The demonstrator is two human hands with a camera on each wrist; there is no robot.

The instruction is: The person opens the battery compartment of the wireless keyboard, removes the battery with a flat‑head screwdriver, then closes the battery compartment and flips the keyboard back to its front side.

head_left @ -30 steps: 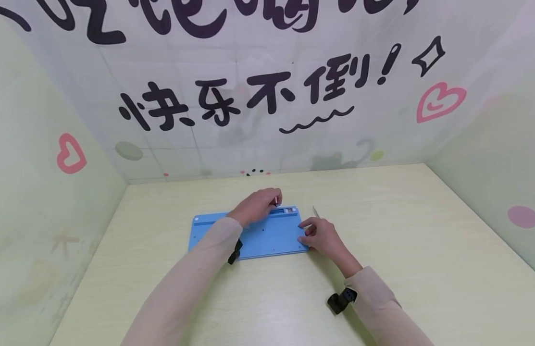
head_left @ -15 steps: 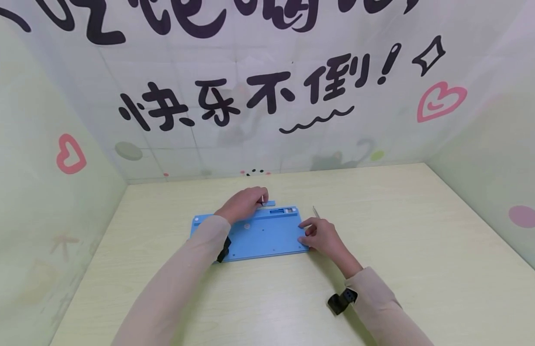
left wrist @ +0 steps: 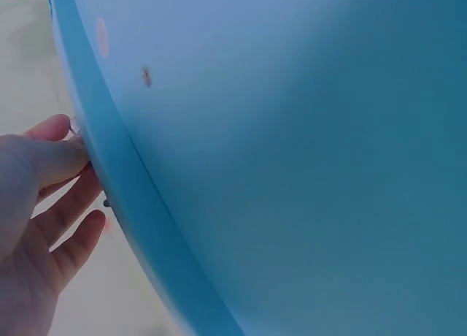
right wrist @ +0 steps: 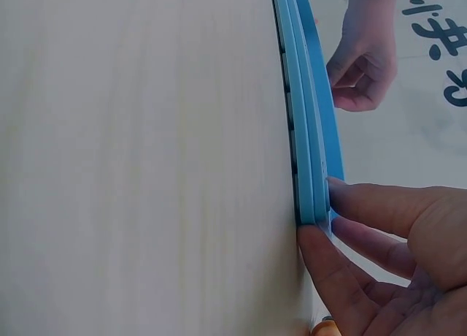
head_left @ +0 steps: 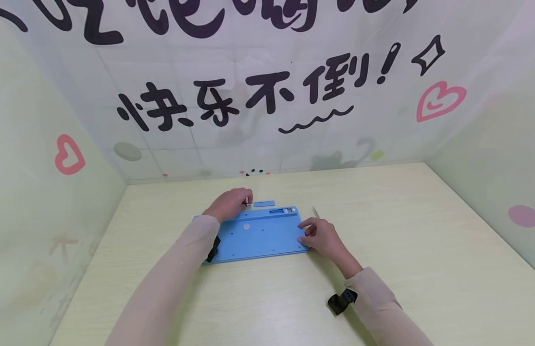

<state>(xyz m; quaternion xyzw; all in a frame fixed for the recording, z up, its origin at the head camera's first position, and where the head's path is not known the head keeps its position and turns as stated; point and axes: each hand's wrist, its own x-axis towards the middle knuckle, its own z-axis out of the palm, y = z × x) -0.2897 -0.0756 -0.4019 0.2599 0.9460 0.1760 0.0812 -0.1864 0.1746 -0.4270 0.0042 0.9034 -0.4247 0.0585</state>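
Note:
A blue keyboard (head_left: 267,238) lies face down on the table, keys seen along its edge in the right wrist view. Its battery compartment (head_left: 277,211) is uncovered at the far right corner. Behind the far edge lies the small blue battery cover (head_left: 264,203). My left hand (head_left: 230,203) is at the far left edge, thumb and index finger pinching a small pale piece (left wrist: 76,127) whose kind I cannot tell. My right hand (head_left: 321,235) holds the keyboard's right end, thumb on the upturned bottom and a finger against the rim.
A thin metal shaft (head_left: 316,211) sticks out beyond my right hand. An orange rounded end (right wrist: 326,326) shows under the fingers in the right wrist view. Behind the table (head_left: 379,206) stands a white printed backdrop (head_left: 267,144), with side panels left and right.
My left hand has moved left along the keyboard's far edge, away from the battery compartment. The battery cover, hidden at first, now shows fully behind the keyboard. My right hand has stayed put.

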